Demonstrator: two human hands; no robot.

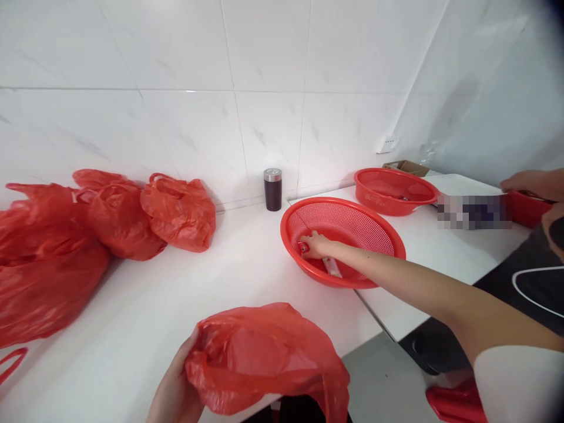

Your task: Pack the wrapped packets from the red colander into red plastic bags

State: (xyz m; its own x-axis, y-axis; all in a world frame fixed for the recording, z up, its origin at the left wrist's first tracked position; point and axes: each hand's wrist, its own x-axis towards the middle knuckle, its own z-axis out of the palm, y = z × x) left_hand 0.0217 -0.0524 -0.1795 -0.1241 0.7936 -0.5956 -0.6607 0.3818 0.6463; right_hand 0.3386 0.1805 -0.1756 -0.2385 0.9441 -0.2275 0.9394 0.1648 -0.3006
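Note:
My left hand (178,376) grips the side of a thin red plastic bag (268,358), which hangs over the table's front edge; its contents, if any, cannot be made out. My right hand (318,244) reaches down into a red perforated basket (343,205). Its fingers are closed round a small red-and-white packet (303,248) by the basket's left wall. Under my right wrist, a pale slim packet (332,267) lies on the basket floor.
Several filled red plastic bags (178,211) line the left side of the white table (211,270). A dark tumbler (273,194) stands by the wall. Behind the basket is a red basin (383,202). At right, a co-worker's hand (535,183) holds a red container (526,208).

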